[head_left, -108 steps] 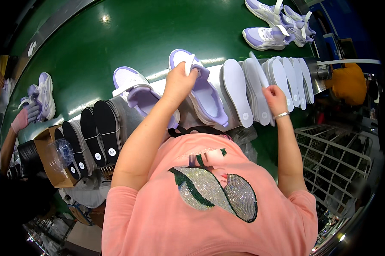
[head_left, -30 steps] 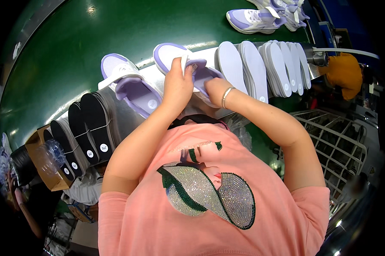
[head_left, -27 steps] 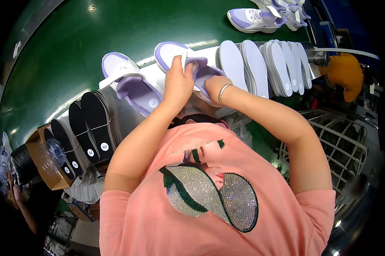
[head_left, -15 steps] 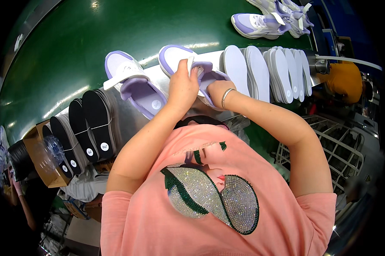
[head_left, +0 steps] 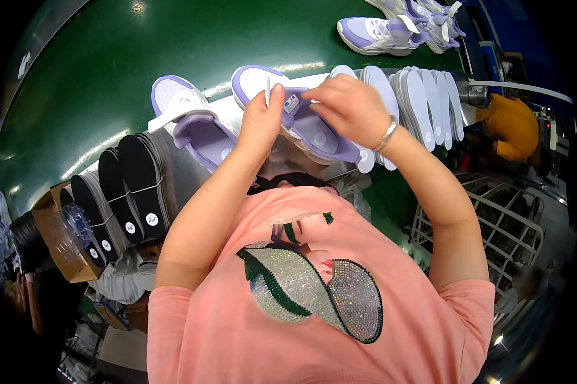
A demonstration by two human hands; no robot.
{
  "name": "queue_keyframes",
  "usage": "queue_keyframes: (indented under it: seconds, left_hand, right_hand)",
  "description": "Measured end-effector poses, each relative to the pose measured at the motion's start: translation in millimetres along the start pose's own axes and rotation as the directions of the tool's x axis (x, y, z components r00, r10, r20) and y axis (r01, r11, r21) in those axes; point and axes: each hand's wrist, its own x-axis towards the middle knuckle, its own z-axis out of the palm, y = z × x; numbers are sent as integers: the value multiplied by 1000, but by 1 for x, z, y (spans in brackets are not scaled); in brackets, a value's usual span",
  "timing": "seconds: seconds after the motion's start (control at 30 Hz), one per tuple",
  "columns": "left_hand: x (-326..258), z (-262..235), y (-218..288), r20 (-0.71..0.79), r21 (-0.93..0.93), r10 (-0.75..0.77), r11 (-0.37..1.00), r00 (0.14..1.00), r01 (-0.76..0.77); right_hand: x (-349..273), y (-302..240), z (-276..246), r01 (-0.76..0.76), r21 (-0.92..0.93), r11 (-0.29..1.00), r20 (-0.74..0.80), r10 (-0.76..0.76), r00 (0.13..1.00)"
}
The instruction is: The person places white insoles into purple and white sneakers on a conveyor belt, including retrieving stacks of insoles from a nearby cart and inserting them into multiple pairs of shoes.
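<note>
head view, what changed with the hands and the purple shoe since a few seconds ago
The right hand left the row of white insoles and moved left onto the purple shoe, which the left hand holds as before. The black insoles and second purple shoe stayed put.

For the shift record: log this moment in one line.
left hand: holds lilac shoe | right hand: at its insole | place: green belt | nearby: white insoles

a lavender and white sneaker (head_left: 301,118) lies at the near edge of the green belt, white toe pointing away and its purple insole showing, gripped at the tongue by the left hand (head_left: 261,121) while the right hand (head_left: 348,107) presses into its opening.
</note>
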Motion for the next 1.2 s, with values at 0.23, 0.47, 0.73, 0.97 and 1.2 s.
queue_keyframes:
  seconds: [0.23, 0.47, 0.73, 0.97, 1.2]
  left_hand:
    - [17, -6, 3, -10, -59, -264, 963, 965, 263]
    - [20, -5, -2, -49, -104, -222, 971, 974, 216]
    - [14, -4, 1, 1, 404, 111, 909, 994, -102]
    - [-46, 13, 52, 29, 526, 773, 528, 634, -667]
    - [-84, -53, 62, 10, 351, 551, 779, 834, -519]
  right_hand:
    - [10, 13, 57, 104, -91, 990, -91, -112, 990]
    - [15, 29, 53, 149, 258, 955, -34, -146, 989]
    - [-39, 1, 17, -421, 893, 162, 354, 325, 877]
    - [-44, -18, 7, -396, 718, 573, -22, 587, 809]
    - [-49, -51, 13, -296, 709, 640, -21, 439, 898]
